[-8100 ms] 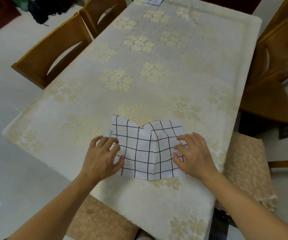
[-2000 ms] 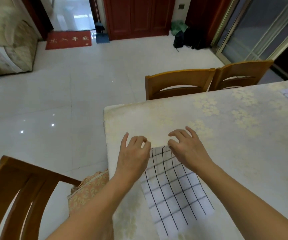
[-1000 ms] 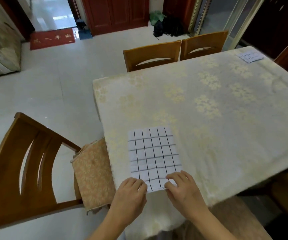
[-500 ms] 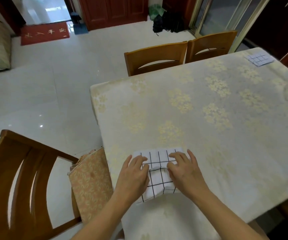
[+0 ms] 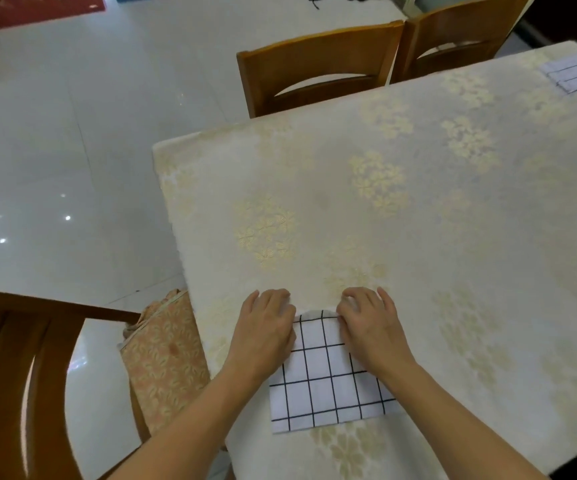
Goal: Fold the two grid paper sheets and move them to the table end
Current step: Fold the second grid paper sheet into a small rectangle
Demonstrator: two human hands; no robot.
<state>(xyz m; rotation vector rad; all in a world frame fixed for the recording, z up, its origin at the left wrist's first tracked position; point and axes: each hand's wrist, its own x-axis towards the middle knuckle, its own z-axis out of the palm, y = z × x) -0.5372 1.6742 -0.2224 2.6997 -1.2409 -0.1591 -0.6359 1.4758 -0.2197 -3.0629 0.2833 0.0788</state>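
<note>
White black-gridded folded paper sheet (image 5: 328, 375) near table (image 5: 418, 209) edge, far fold pressed under curled fingertips of left hand (image 5: 266, 327) and right hand (image 5: 370, 323).

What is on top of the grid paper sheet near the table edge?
Both hands, left hand and right hand, press the grid paper sheet's far edge. Those corners are covered.

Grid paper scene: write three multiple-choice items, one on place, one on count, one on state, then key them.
1. Where does the other grid sheet lie?
A. far right table end
B. on a chair
C. on the floor

2. How many hands touch the near grid sheet?
A. none
B. one
C. two

3. How does the near grid sheet lie?
A. crumpled into a ball
B. folded flat
C. rolled up

Key: A, it rests by the far edge; C, left hand and right hand both press its far edge; B, it lies flat under both hands.
</note>
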